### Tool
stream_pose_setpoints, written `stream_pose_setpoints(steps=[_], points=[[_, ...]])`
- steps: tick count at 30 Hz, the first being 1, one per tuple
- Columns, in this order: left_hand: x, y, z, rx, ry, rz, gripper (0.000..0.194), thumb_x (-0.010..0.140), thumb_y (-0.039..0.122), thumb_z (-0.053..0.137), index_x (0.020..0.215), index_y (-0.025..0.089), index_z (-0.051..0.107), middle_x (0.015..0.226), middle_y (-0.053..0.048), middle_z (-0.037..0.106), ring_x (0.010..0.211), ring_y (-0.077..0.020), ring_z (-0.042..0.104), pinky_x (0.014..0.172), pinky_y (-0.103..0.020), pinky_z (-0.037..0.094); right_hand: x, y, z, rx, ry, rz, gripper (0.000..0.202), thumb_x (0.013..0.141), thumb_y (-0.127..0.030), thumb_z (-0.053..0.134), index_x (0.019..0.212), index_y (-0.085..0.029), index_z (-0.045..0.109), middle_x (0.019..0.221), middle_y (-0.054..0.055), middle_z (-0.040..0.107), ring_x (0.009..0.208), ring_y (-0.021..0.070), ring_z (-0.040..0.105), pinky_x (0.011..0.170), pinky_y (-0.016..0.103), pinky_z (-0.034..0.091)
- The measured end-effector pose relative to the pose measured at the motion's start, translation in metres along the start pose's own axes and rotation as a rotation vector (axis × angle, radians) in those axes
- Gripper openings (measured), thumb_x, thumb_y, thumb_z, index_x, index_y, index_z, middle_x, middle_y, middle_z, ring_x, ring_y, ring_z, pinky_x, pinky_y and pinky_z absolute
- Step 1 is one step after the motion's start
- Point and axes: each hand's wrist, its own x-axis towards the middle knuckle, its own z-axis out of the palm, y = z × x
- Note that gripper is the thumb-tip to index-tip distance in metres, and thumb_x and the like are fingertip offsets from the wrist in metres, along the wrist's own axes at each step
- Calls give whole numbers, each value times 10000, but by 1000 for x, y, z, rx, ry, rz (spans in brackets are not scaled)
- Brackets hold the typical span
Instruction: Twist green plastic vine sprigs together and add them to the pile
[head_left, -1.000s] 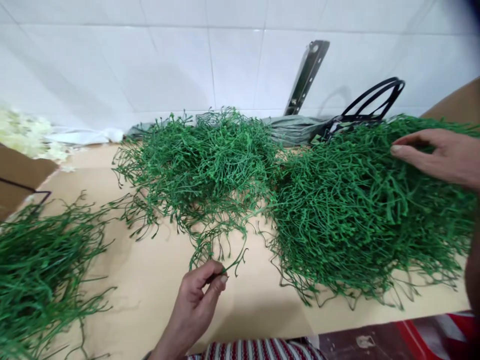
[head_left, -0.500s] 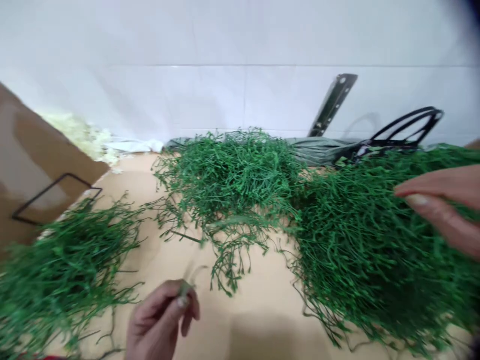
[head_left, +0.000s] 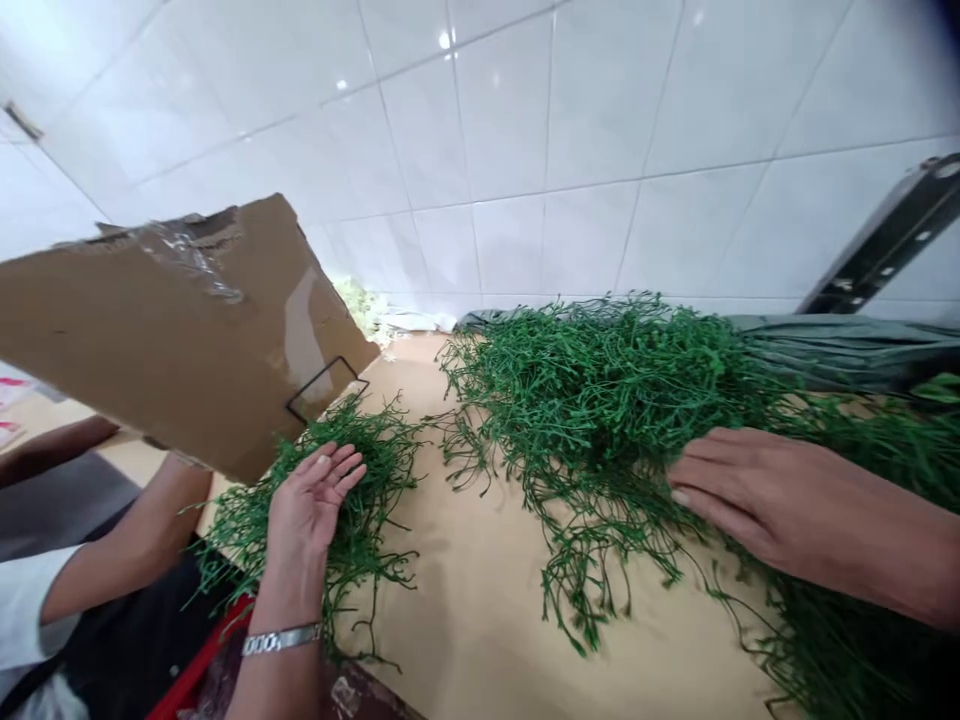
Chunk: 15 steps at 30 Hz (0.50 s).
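Note:
Palm up, my left hand is over the left pile of green plastic stems, fingers apart and nothing in them. A silver watch band circles that wrist. My right hand reaches in from the right, its fingers and thumb drawn together at the right end of the middle pile of green stems. Whatever those fingertips hold, if anything, cannot be made out. Under and behind my right forearm lies the right pile of green stems, partly hidden. The stems are thin, branching and tangled.
A brown cardboard panel leans at left, with a black wire bracket by its lower edge. Beyond it shows a co-worker's arm. Behind the table are a tiled wall, pale shavings-like bits and a black metal strip.
The view has swung left, revealing the cardboard and co-worker. My left hand has moved to the left pile and opened, no longer holding the small green piece. My right hand has come to the middle pile.

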Motion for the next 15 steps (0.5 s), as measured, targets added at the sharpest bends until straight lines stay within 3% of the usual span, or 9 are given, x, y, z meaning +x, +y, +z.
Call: stream_pose_setpoints(steps=[3,9,12,15], points=[[-13,-2,-5,-27,5,33,150,701,44,497,797,86,604,785,-124,683,751,-205,668,644,-299,572,53,-21,5,97,-132,-148,266,873,-244,391,691,-195,579,683,33,609,659,173,558,653,319,441],[-42,-7,-11,-23,-22,165,166,657,130,621,822,114,616,774,-58,673,690,-148,646,650,-266,557,163,-75,41,302,-109,-188,122,804,-133,501,742,-129,606,807,101,652,787,195,597,769,320,439],[-58,-16,-6,57,-91,188,149,651,188,643,783,126,620,719,-30,659,606,-136,617,561,-260,538,190,-101,73,322,-148,-104,96,787,-180,533,760,-131,611,820,102,661,829,213,616,742,332,459],[-66,-25,7,268,-263,187,133,695,242,602,747,122,625,677,-31,634,571,-137,586,522,-263,510,192,-116,101,313,-204,-33,79,775,-170,538,787,-155,615,786,92,668,794,225,633,704,345,474]])
